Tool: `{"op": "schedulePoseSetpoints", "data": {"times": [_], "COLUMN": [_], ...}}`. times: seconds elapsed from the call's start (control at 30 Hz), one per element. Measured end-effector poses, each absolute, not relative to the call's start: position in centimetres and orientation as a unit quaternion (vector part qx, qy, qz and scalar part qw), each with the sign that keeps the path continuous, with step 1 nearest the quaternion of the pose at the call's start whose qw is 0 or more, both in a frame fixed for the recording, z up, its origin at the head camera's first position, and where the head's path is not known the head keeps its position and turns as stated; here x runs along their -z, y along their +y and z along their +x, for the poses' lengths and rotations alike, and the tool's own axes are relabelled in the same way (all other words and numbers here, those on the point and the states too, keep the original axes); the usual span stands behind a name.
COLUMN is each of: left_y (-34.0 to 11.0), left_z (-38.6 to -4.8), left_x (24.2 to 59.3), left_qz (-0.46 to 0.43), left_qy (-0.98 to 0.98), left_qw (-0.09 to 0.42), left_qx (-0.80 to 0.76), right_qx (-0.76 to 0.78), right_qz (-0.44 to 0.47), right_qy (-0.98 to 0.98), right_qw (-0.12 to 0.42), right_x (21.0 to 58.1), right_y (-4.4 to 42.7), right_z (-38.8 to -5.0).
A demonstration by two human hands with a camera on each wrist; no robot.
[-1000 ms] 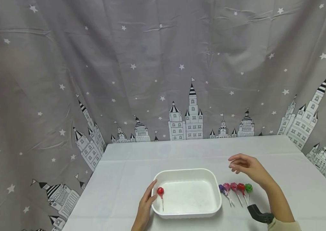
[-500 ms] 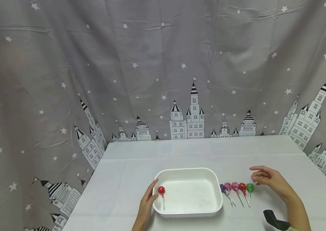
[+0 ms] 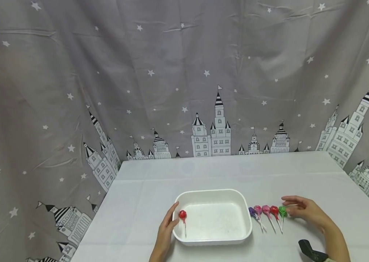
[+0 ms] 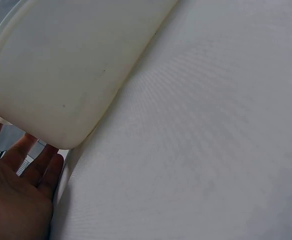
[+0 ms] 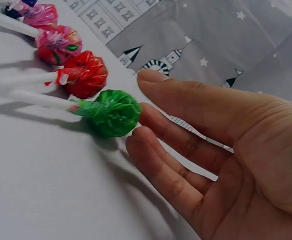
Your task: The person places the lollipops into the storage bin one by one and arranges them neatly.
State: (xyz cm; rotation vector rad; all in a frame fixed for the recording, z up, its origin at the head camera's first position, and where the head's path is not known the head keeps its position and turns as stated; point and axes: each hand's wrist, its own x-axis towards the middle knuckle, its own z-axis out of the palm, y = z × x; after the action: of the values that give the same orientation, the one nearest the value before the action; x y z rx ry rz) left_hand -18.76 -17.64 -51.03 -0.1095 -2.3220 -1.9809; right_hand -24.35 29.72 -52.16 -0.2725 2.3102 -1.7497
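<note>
In the head view my left hand [image 3: 164,233] grips the left rim of a white tray [image 3: 217,242]. The left wrist view shows the fingers of my left hand [image 4: 21,185] against the outer end of the tray [image 4: 76,65]. A red lollipop [image 3: 182,214] lies inside, near that hand. My right hand [image 3: 312,214] is beside the green lollipop [image 3: 282,211], right of the tray. In the right wrist view the parted fingers of my right hand [image 5: 221,155] are at the green wrapper [image 5: 116,114]; whether they touch it I cannot tell.
A row of lollipops extends left from the green one: red [image 3: 274,210], two pink [image 3: 266,209] and purple [image 3: 252,211], the purple one close to the tray's right side. A grey curtain [image 3: 171,54] with castles hangs behind the white table [image 3: 138,203].
My right hand has moved right from above the lollipops, then down beside the green one. My left hand stays on the tray, and the red lollipop inside lies as before.
</note>
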Motion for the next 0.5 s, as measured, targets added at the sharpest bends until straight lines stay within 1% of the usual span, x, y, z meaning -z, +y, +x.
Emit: {"op": "schedulePoseSetpoints", "data": {"times": [0.13,0.5], "left_y": [-17.7,-17.7], "left_z": [-18.8,-18.7], "left_x": [51.1,51.0], "left_qz": [-0.036,-0.032], "left_qy": [-0.76,-0.758], "left_qw": [0.044,0.042], "left_qx": [0.648,0.65], "right_qx": [0.582,0.531], "right_qz": [-0.108,-0.056], "right_qy": [0.797,0.84], "right_qw": [0.118,0.096], "right_x": [52.4,52.2], "right_y": [29.5,28.1], "right_z": [-24.4,-24.4]}}
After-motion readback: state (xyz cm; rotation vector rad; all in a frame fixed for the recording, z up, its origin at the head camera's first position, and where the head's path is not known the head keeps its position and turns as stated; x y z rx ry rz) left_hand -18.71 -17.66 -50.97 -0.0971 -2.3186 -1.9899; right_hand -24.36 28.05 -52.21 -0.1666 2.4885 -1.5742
